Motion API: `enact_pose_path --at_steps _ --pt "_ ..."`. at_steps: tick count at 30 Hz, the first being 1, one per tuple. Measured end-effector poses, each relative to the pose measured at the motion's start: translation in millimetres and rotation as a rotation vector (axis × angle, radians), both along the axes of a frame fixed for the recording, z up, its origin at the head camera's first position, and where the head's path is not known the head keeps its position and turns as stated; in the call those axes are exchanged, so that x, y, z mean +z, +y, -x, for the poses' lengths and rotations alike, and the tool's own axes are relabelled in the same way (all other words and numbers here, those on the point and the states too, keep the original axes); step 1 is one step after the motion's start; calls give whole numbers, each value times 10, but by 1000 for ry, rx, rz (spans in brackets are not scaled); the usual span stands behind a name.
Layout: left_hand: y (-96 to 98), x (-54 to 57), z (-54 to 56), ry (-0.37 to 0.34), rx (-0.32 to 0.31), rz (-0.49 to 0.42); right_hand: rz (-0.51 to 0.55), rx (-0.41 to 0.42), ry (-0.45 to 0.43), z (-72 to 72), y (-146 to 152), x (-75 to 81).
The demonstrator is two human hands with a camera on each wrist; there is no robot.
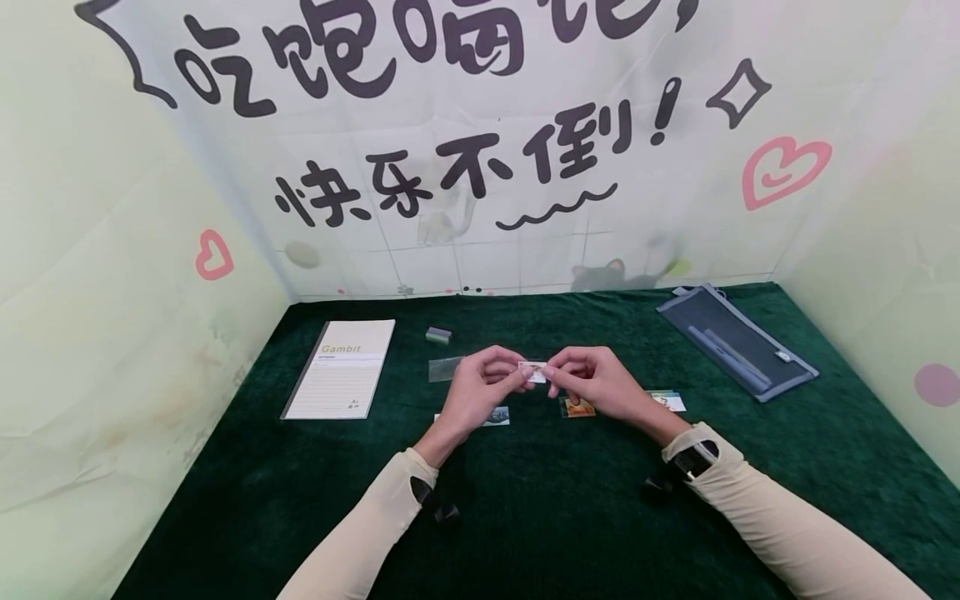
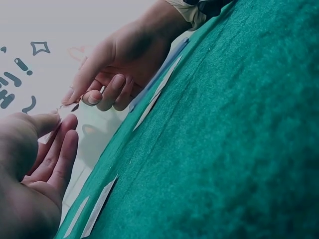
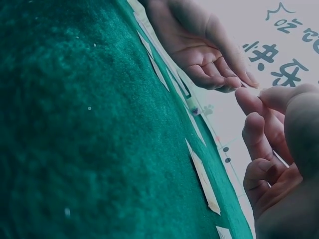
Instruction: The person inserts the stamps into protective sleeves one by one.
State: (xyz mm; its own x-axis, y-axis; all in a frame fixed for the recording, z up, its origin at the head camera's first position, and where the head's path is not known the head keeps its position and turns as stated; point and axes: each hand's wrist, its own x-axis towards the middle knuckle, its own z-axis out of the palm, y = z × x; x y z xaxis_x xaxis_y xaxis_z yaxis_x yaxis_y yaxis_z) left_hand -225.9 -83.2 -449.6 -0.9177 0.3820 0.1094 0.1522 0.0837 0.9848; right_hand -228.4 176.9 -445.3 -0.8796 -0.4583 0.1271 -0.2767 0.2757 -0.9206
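Person's forearms (image 1: 360, 527) angle inward. Left hand (image 1: 482, 386) and right hand (image 1: 600, 385) raised close together, each pinching between thumb and fingers; right hand's spare fingers bent.

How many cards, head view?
At least 4: one card pinched by left hand and right hand, one beside left hand, an orange one by right hand, another farther right. Hands may hide more.
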Motion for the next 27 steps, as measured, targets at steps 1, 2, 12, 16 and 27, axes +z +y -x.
enact_pose_path --at_steps 1,2,12,16,27 --pt "0 -2 2 -2 -2 -4 0 1 1 0 -1 0" --pt "1 -3 3 -5 -3 -7 0 0 2 -3 -3 2" --pt "14 2 -17 -5 -9 -7 -15 0 15 -15 -17 4" --pt "17 4 -22 -7 -6 0 -22 4 20 -9 -16 -4" --pt "24 6 -22 -17 -11 15 -17 10 21 -10 -15 -10"
